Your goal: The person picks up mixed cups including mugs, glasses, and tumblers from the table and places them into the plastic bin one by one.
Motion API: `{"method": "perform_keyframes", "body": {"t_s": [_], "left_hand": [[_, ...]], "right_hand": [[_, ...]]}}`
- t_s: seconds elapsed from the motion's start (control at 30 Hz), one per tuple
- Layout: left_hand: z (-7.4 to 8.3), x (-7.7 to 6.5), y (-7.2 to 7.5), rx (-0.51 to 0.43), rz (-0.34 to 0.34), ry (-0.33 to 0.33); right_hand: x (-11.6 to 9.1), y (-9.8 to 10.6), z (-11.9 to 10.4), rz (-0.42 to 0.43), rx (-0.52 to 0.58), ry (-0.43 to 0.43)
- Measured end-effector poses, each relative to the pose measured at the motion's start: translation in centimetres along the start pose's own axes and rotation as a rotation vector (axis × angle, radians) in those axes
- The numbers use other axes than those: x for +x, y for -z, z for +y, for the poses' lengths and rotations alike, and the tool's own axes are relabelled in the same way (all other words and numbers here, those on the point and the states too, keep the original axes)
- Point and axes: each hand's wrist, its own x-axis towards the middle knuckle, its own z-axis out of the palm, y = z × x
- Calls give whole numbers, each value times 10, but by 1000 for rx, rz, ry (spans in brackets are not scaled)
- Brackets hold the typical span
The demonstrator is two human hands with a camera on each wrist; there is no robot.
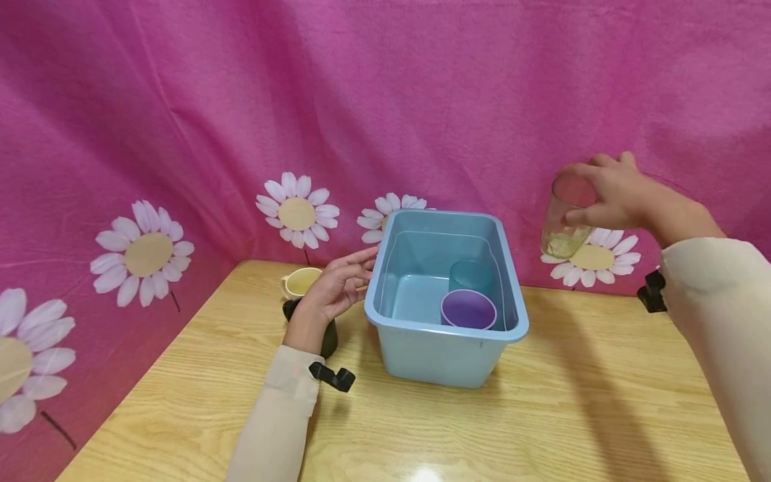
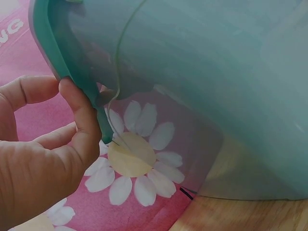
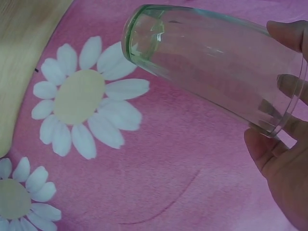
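My right hand (image 1: 614,194) grips a clear, green-tinted drinking glass (image 1: 557,234) near its rim, thumb on one side and fingers on the other. The glass hangs slightly tilted above the table, right of the blue plastic tub (image 1: 436,355). In the right wrist view, nothing shows inside the glass (image 3: 207,57). My left hand (image 1: 334,288) touches the tub's left rim from outside, fingers loosely extended; the left wrist view shows fingertips against that rim (image 2: 77,82). Inside the tub, a purple cup (image 1: 468,309) stands before a teal cup (image 1: 470,273).
Behind my left hand sits a pale yellow mug (image 1: 301,282). A black object (image 1: 329,340) is mostly hidden by my left wrist. The wooden table (image 1: 385,428) meets a pink flowered cloth (image 1: 452,107) at its back and left.
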Motion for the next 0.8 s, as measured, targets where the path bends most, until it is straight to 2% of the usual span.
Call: {"method": "perform_keyframes", "body": {"t_s": [0.3, 0.5, 0.8], "left_hand": [[1, -1, 0, 1, 14, 2], [1, -1, 0, 5, 12, -1], [1, -1, 0, 0, 3, -4]], "right_hand": [[11, 16, -15, -19, 18, -25], [18, 21, -25, 28, 27, 33], [26, 22, -44, 42, 47, 50]]}}
